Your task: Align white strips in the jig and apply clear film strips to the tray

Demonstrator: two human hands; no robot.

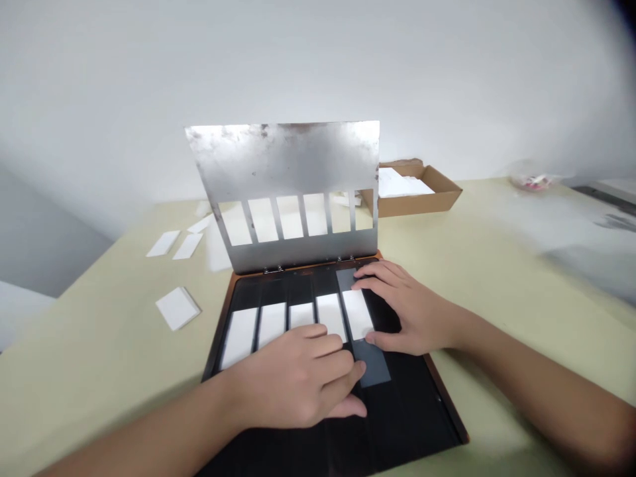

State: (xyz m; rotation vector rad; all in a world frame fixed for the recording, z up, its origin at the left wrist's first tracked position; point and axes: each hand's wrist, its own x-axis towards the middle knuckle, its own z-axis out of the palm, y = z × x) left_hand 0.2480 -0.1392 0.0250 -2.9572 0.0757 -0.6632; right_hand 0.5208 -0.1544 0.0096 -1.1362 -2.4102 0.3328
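Note:
A black flat frame tray with a brown rim lies on the table. White cards sit side by side in its slots. The rightmost white card rests over a dark grey translucent strip, which shows beyond both its ends. My right hand spans that card, thumb at the near end and fingertips at the far end. Half curled, my left hand lies over the near part of the tray; its index fingertip touches the grey strip, with the thumb apart below. It hides the lower parts of some cards.
Hinged to the tray's back, a metal lid with rectangular windows stands up. Loose white cards and a small card stack lie at left. Behind the lid stands a cardboard box with white sheets. A clear plastic bag is far right.

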